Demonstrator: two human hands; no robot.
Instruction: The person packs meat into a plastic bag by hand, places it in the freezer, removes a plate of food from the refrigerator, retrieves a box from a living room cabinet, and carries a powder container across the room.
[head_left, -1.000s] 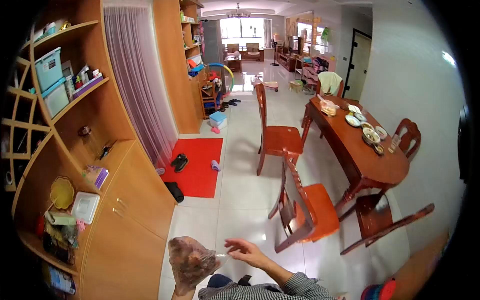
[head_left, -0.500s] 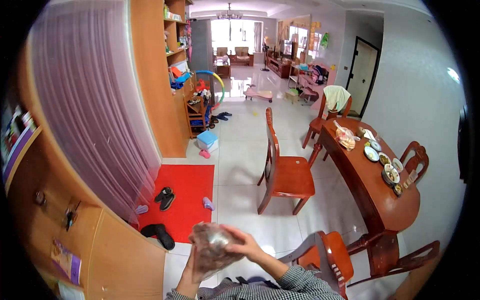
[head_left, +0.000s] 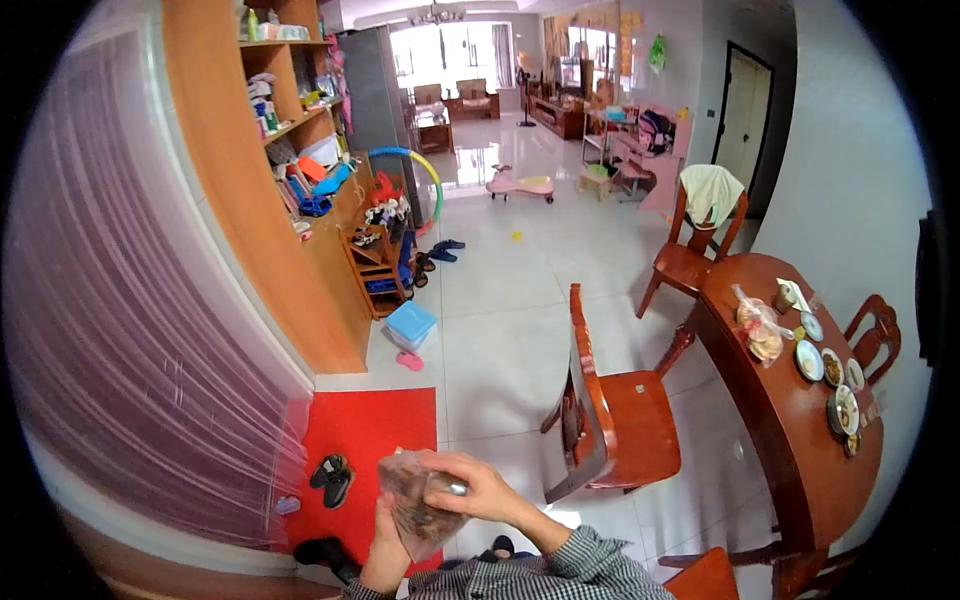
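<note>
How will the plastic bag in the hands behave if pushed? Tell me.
The plastic bag would probably crumple, since its film looks thin and see-through. Its sheen suggests it could slip between the left hand and right hand. It seems unlikely to roll, given its uneven shape.

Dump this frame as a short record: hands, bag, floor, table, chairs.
left hand: holds bag
right hand: on bag, fingers bent
bag: see-through, brownish contents, can't tell what
floor: red mat, dark shoes on it; blue-lidded box beyond
table: dishes, bagged food
chairs: several around table; pale cloth over one backrest
</note>
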